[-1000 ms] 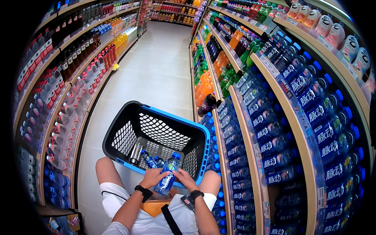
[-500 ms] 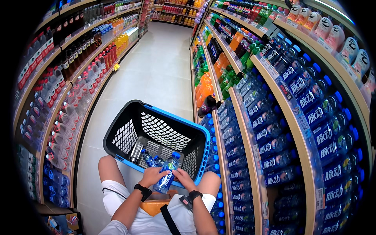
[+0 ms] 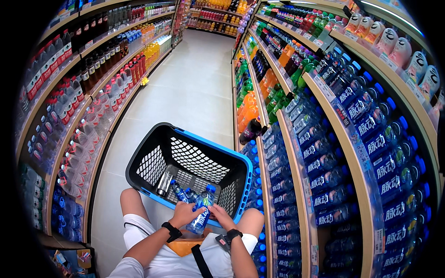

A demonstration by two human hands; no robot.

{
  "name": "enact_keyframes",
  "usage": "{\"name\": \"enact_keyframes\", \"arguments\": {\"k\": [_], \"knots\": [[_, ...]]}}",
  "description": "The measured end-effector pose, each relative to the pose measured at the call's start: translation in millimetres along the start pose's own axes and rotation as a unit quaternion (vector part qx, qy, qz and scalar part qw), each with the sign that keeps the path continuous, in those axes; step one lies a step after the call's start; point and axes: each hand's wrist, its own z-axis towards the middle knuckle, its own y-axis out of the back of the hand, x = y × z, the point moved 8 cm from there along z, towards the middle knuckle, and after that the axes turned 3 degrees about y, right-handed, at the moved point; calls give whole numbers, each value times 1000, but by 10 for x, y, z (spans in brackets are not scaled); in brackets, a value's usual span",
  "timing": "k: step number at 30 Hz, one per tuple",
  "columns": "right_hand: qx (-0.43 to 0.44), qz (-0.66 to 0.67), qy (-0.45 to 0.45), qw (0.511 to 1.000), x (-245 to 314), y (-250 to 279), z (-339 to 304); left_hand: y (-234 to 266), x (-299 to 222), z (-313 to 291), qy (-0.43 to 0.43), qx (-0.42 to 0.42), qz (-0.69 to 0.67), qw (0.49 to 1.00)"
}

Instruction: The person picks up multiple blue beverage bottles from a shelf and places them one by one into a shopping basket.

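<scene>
Head view, far left: clear plastic bottles (image 3: 69, 96) with red-and-white wrap labels are lining the wooden-edged shelves, and dark brown bottles (image 3: 94, 72) with pale labels are standing above and beyond them. Smooth pale grey floor tiles (image 3: 185, 83) are running up the aisle. A black plastic basket (image 3: 236, 167) with diamond-shaped mesh walls and a bright blue rim is resting before the person's bare knees. Inside, a shiny silver cylinder (image 3: 164, 183) is lying toward the left, and small blue bottles (image 3: 179, 191) are lying beside it, partly hidden. The left hand (image 3: 185, 213), a black band (image 3: 172, 230) circling its wrist, is gripping one side of a blue-capped bottle (image 3: 202, 217); its fingers are curling around the clear plastic. This bottle is tilting above the basket's near edge, cap pointing away from the person, its blue label showing bold white characters and a green patch. The right hand (image 3: 221, 216) is closing its fingers on the opposite side. Farther right, rows of matching blue bottles (image 3: 320, 164) are filling tilted shelves, white lettering facing out, while printed price tags (image 3: 378, 241), too small to read, are hanging along the edges.
</scene>
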Motion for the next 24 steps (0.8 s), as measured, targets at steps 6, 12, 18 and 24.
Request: {"name": "enact_keyframes", "arguments": {"k": [6,12,18,24], "knots": [[14,-21,-32,999,124,-133,3,-147,204,-107,47,-3,-23,999],[24,-2,-4,1000,-6,26,-54,-251,151,-149,34,2,-49,998],[7,17,-28,999,-97,39,-25,-199,194,-223,54,-24,-28,998],[-7,21,5,1000,135,10,5,-112,78,-116,52,-11,-40,998]]}}
